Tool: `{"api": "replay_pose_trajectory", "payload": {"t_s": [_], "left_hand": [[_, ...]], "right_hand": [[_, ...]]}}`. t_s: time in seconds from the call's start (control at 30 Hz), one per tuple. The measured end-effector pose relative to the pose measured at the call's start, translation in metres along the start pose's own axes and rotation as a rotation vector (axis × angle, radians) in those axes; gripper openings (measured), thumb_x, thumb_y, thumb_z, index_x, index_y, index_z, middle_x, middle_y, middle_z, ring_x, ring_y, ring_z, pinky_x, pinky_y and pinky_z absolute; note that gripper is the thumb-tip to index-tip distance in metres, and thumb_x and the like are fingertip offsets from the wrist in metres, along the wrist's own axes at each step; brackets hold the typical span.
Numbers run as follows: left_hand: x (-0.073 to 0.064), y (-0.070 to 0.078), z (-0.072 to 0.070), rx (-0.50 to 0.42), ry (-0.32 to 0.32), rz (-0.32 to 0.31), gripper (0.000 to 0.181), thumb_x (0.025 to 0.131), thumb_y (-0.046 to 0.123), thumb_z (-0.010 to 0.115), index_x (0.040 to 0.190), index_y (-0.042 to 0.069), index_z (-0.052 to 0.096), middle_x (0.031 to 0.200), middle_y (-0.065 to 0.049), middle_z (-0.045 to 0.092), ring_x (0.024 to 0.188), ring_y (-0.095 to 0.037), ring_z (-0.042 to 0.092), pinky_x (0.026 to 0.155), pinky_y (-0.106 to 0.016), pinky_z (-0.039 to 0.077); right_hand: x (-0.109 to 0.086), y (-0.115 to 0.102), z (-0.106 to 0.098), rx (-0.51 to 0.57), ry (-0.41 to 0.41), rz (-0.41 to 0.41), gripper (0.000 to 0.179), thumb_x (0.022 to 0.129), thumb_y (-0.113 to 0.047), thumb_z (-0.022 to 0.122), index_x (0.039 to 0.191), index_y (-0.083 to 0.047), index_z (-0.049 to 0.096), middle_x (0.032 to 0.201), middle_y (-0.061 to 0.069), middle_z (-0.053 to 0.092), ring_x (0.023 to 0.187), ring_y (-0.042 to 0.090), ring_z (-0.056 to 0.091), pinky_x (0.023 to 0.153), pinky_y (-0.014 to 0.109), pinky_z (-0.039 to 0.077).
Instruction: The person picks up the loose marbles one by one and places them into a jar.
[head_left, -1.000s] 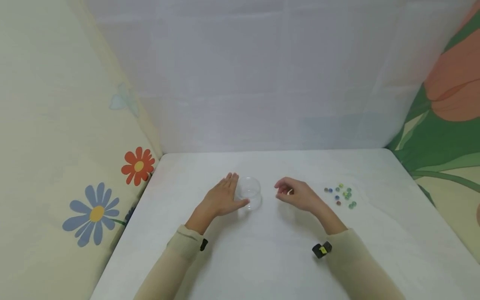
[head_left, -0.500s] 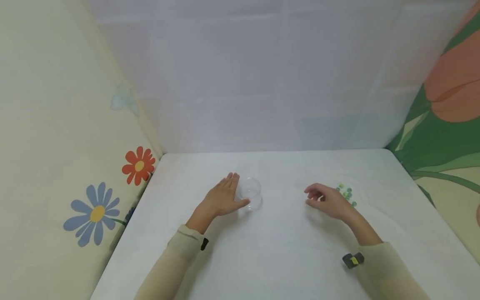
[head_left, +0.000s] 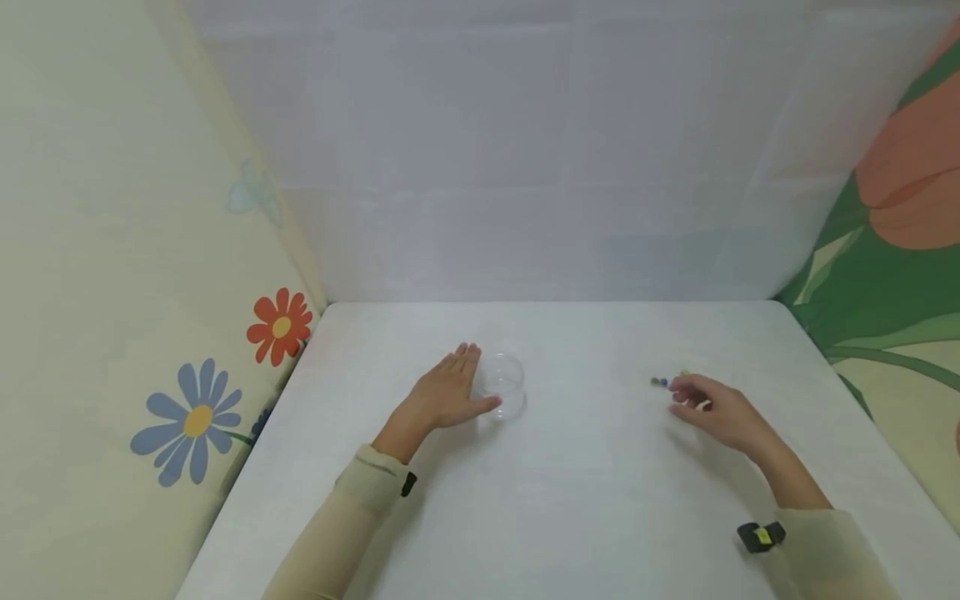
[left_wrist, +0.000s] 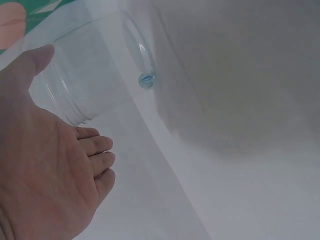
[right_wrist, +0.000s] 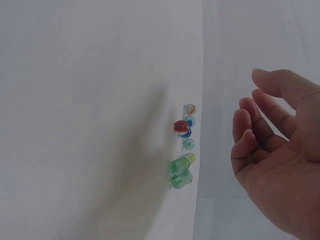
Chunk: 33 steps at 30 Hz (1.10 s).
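My left hand [head_left: 441,398] lies beside a clear jar [head_left: 507,379], its fingers extended along the left side and its thumb across the front. In the left wrist view, the thumb is at the ridged mouth of the jar [left_wrist: 95,65], and one blue-streaked marble [left_wrist: 146,80] rests at its bottom. My right hand [head_left: 723,410] hovers over the marble group, holding nothing, with fingers loosely bent and thumb apart. In the right wrist view lie a red-and-white marble [right_wrist: 181,127], a green marble [right_wrist: 177,181] and several others. From the head, the hand hides most of them.
A white cloth covers the table [head_left: 570,500], which ends at a pale back wall [head_left: 540,167]. Flower-patterned panels stand on both sides, with a blue flower [head_left: 197,421] at left and green leaves [head_left: 900,292] at right. Each wrist wears a small black camera [head_left: 761,537].
My right hand has moved right, from near the jar to over the marbles, which it now largely covers in the head view. My left hand and the jar have stayed in place.
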<state>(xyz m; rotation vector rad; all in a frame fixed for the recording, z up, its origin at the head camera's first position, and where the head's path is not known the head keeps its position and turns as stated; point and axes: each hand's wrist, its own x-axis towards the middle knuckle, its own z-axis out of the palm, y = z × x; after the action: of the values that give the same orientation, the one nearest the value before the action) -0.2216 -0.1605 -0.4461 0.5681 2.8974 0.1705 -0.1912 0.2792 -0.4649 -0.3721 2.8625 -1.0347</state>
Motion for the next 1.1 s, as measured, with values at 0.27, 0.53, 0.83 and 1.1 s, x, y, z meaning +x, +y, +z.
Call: {"api": "replay_pose_trajectory", "payload": {"t_s": [0.27, 0.53, 0.83, 1.1], "left_hand": [[0.001, 0.0, 0.002, 0.013, -0.012, -0.002, 0.101, 0.097, 0.07, 0.043, 0.16, -0.003, 0.013, 0.168, -0.017, 0.014, 0.157, -0.029, 0.011, 0.128, -0.04, 0.015], [0.001, 0.001, 0.002, 0.007, -0.015, -0.017, 0.102, 0.096, 0.071, 0.044, 0.161, -0.002, 0.013, 0.168, -0.016, 0.014, 0.157, -0.028, 0.011, 0.128, -0.039, 0.015], [0.001, 0.001, 0.003, 0.007, -0.011, -0.016, 0.102, 0.096, 0.071, 0.044, 0.161, -0.002, 0.013, 0.168, -0.017, 0.014, 0.157, -0.028, 0.01, 0.128, -0.038, 0.014], [0.002, 0.001, 0.005, -0.004, -0.008, -0.018, 0.102, 0.096, 0.07, 0.044, 0.161, -0.002, 0.013, 0.168, -0.016, 0.014, 0.157, -0.027, 0.011, 0.128, -0.039, 0.014]], "right_hand": [[-0.01, 0.011, -0.012, -0.015, -0.025, 0.048, 0.038, 0.097, -0.022, 0.07, 0.128, -0.002, 0.063, 0.108, 0.011, 0.067, 0.096, 0.023, 0.06, 0.07, 0.029, 0.05], [-0.012, 0.029, -0.026, -0.013, -0.04, 0.072, 0.042, 0.098, -0.02, 0.068, 0.133, 0.002, 0.059, 0.116, 0.018, 0.065, 0.101, 0.027, 0.06, 0.074, 0.033, 0.051], [-0.013, 0.044, -0.032, 0.029, -0.099, 0.127, 0.045, 0.099, -0.021, 0.066, 0.136, 0.002, 0.056, 0.119, 0.021, 0.063, 0.105, 0.03, 0.059, 0.076, 0.033, 0.053], [-0.011, 0.052, -0.032, 0.039, -0.141, 0.165, 0.047, 0.099, -0.023, 0.065, 0.137, 0.002, 0.055, 0.121, 0.022, 0.061, 0.109, 0.035, 0.059, 0.081, 0.039, 0.054]]}}
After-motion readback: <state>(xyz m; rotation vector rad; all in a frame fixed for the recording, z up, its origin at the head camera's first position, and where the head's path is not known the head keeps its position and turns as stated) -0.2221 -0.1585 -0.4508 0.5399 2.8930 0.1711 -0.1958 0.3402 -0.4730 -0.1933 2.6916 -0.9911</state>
